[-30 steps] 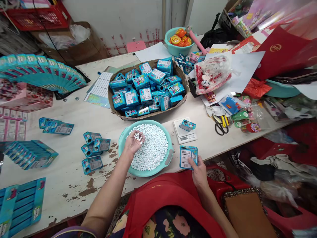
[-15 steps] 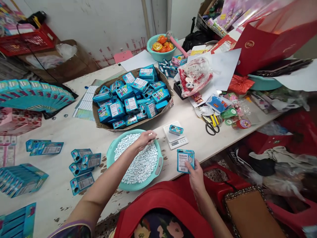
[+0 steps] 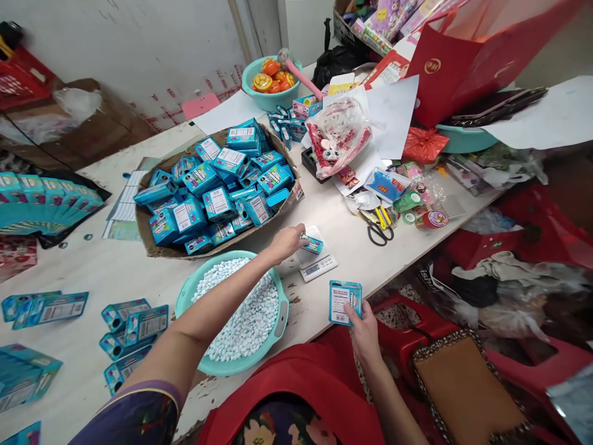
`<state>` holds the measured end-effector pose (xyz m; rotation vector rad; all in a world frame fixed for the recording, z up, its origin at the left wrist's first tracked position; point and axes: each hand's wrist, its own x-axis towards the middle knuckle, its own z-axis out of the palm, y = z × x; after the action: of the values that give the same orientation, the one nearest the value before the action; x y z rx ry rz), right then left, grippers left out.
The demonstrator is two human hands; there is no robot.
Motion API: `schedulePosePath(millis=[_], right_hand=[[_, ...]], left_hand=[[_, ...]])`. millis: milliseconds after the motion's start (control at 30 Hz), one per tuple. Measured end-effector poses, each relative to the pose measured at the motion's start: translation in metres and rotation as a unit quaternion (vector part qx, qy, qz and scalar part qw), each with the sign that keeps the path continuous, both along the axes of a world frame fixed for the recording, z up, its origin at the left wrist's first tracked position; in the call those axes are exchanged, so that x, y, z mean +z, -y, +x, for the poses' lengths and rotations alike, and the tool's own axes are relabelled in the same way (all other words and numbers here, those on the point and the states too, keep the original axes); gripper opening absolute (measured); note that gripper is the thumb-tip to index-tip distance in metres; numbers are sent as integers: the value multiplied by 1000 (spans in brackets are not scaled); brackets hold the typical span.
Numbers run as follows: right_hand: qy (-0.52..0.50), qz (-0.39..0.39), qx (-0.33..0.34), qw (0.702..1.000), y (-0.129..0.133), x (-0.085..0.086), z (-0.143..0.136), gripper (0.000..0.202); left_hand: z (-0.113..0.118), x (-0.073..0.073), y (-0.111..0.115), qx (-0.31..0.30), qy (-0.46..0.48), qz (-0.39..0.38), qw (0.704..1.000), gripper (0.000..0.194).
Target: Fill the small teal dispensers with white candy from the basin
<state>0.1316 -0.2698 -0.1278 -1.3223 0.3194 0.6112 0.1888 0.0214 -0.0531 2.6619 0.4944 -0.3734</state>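
Left fingers (image 3: 296, 237), grip unclear, reach one box (image 3: 315, 246) on one scale (image 3: 320, 268), the left forearm (image 3: 222, 298) crossing one bowl (image 3: 280, 320), while right fingers (image 3: 351, 313) hold a second box (image 3: 339, 303).

A flat turquoise-blue box (image 3: 341, 303) is gripped by its lower right corner in your right hand (image 3: 364, 327), near the table's front edge. Its broad face is turned up towards you, showing a white label with dark print and a barcode low down, with bold lettering along the right side.

A second blue box (image 3: 315, 245) rests on a small white scale (image 3: 319, 269), lettering visible. The fingertips of your left hand (image 3: 288, 243) meet its left end and partly cover it. The scale lies at a slant; its display is too small to read.

Left of the scale, small white pieces (image 3: 248, 334) fill a round mint-green basin (image 3: 231, 369), partly hidden beneath your left forearm.
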Motion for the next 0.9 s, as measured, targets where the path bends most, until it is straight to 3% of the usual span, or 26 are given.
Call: schedulePosePath(millis=[233,333,400,500,533,600,767,833,900], right_hand=[[11,-2,19,1000,-5,1,4,42],[13,-8,13,1000,-5,4,5,43],[12,-15,13,1000,-4,6,5,44],[14,-25,2,1000,-2,7,4,45],[15,-27,-4,1000,-1,7,3,45],[14,-30,-13,999,0,7,3,43],[6,-23,-18,1000,1,5,1,39],[8,-22,-16,1000,1,4,0,39],[12,-21,-13,1000,2,3,0,39]], left_hand=[[-1,-3,-3,23,34,-54,998,24],[-3,-5,-7,84,85,-152,981,19],[-8,-6,-10,170,117,-288,935,27],[-18,-8,-13,326,117,-482,805,43],[-22,-8,-13,360,116,-516,768,46],[-28,-9,-12,383,125,-544,736,45],[-35,-11,-5,372,135,-520,757,30],[-34,-12,-2,346,141,-485,791,28],[-32,-13,1,293,149,-406,853,28]])
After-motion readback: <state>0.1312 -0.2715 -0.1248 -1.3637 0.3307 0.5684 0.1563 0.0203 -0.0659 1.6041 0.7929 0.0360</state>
